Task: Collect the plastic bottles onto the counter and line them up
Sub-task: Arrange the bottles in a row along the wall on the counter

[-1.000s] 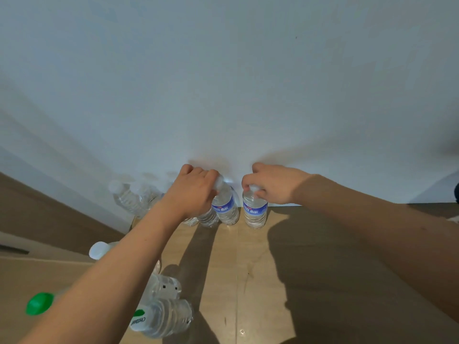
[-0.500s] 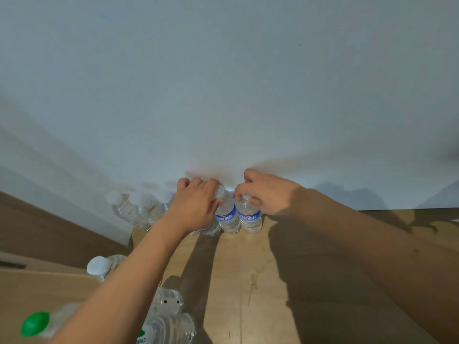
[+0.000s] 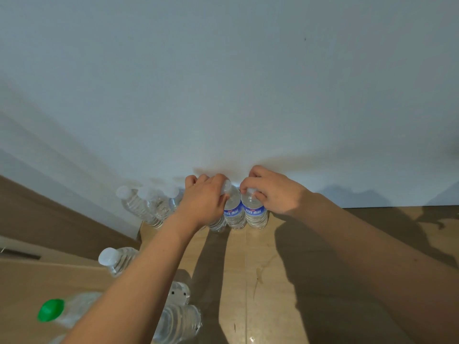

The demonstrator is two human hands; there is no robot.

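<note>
Presently listed, with the wall as landmark:

Right hand: fingers curled closed round the cap and neck of the end bottle, a clear ribbed plastic bottle with a blue label, upright at the foot of the wall. The top grip probably serves to slide it snug to its neighbour without tipping.

Left hand: fingers closed over the top of the second labelled bottle, which stands touching the end bottle, also against the wall. Likely steadying it while the gap closes.

Row of unlabelled bottles: clear, ridged, white caps, standing along the wall to the left of the hands; blurred, count uncertain.

Counter: smooth tan wood-look surface with a seam, running out from the wall.

Loose bottles: clear crinkled plastic, away from the wall, near the viewer; not yet lined up.

White-capped bottle and green-capped bottle: farther from the wall, at the left, beside a cardboard box; whether inside it, I cannot tell.
</note>
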